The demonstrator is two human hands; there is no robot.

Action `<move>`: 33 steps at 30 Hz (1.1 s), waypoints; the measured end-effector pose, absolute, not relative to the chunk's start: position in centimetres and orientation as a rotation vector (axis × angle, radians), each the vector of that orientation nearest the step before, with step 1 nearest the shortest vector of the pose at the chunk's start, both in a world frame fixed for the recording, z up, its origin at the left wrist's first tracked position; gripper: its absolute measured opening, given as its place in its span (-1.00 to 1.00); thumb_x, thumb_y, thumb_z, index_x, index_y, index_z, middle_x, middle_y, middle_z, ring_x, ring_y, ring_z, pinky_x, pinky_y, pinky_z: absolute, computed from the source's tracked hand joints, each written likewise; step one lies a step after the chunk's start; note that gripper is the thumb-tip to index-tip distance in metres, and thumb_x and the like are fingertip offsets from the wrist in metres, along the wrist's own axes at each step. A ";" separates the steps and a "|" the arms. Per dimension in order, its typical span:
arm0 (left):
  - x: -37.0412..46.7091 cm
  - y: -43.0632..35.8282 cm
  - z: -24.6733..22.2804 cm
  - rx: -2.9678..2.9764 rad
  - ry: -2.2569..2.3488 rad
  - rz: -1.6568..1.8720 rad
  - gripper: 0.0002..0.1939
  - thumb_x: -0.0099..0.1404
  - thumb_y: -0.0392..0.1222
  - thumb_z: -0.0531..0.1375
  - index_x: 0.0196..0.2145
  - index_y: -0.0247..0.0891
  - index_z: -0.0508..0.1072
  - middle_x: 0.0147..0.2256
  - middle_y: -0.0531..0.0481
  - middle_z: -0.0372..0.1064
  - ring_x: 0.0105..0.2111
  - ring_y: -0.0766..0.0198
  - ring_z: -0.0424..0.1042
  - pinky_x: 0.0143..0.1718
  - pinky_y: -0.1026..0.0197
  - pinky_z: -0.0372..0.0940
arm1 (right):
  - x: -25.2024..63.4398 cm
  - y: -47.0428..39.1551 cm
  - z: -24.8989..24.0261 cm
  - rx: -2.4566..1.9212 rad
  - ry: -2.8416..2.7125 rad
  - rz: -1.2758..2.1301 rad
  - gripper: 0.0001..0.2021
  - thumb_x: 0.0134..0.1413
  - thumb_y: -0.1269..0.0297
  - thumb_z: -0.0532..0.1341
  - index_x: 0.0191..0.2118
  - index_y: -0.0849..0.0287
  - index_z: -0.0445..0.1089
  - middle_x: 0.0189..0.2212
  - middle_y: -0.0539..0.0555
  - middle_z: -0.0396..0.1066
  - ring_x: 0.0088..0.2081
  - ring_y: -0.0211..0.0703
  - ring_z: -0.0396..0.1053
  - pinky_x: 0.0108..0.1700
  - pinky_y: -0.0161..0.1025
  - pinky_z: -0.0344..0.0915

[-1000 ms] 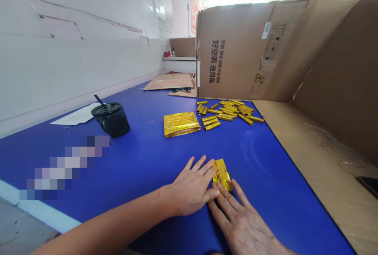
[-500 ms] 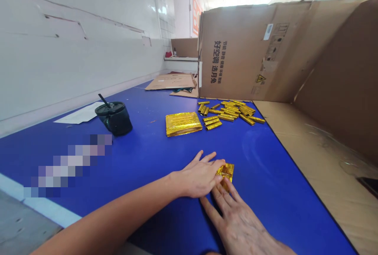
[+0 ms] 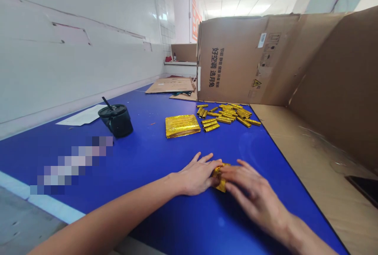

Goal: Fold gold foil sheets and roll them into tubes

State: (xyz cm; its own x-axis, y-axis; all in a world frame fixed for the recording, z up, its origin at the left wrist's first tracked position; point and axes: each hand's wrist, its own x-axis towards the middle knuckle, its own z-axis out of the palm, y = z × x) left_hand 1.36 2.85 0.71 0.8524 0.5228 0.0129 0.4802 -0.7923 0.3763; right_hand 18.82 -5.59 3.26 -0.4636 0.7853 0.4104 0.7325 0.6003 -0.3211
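At the far left of the blue table [image 3: 147, 156] lies one white sheet of paper [image 3: 84, 116], and just beside it stands one black cup [image 3: 117, 120] with a lid and a straw. Nearer the front, the left hand [image 3: 196, 176] rests flat with the fingers spread and slightly bent, the tips pressing on the left edge of a small gold foil piece [image 3: 221, 179]. What changes from half a second ago is the right hand [image 3: 254, 196] — before it lay palm up under the foil, now it is turned over and comes from above, the fingers curved down onto the foil and covering most of it. So the foil is pinched between both hands on the table, and I judge that a fold is being pressed or rolled tight. Behind the hands I count one flat stack of gold foil sheets [image 3: 181, 125], and to its right a heap of finished gold rolls [image 3: 227, 114] — about twenty-five, though the overlapping ones are hard to separate. Further right stands one large open cardboard box [image 3: 265, 62], its flap lying flat on the table.
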 end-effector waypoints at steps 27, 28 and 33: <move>2.2 2.0 3.2 2.962 0.768 -0.077 -0.71 0.19 -0.03 0.03 -0.23 -0.27 0.33 -0.33 -0.09 0.24 -0.37 0.18 0.31 -0.34 0.20 0.22 | 20.5 -3.9 1.4 -1.480 -2.418 0.221 -0.81 0.01 0.42 0.08 -0.28 0.09 0.40 -0.37 0.08 0.28 -0.28 -0.13 0.22 -0.21 -0.17 0.20; 2.2 1.9 3.2 2.940 0.776 -0.068 -0.64 0.15 0.04 0.06 -0.21 -0.27 0.32 -0.33 -0.09 0.24 -0.35 0.16 0.31 -0.33 0.19 0.22 | 20.7 -3.8 1.2 -1.477 -2.402 0.222 -0.80 0.01 0.43 0.08 -0.27 0.08 0.40 -0.36 0.07 0.29 -0.28 -0.13 0.22 -0.21 -0.17 0.21; 2.2 1.7 2.9 2.902 0.781 -0.082 -0.70 0.15 -0.09 0.09 -0.18 -0.28 0.30 -0.32 -0.10 0.27 -0.33 0.14 0.33 -0.31 0.18 0.23 | 21.4 -3.0 0.6 -1.441 -2.354 0.219 -0.80 0.01 0.42 0.08 -0.27 0.07 0.40 -0.31 0.08 0.29 -0.26 -0.12 0.23 -0.20 -0.15 0.23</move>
State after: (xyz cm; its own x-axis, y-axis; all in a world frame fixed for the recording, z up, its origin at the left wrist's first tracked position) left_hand 2.25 1.70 2.91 0.8641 0.4958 -0.0872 0.5031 -0.8564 0.1162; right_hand 21.36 -3.00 0.57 -0.4079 0.8835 0.2304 0.8259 0.4646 -0.3194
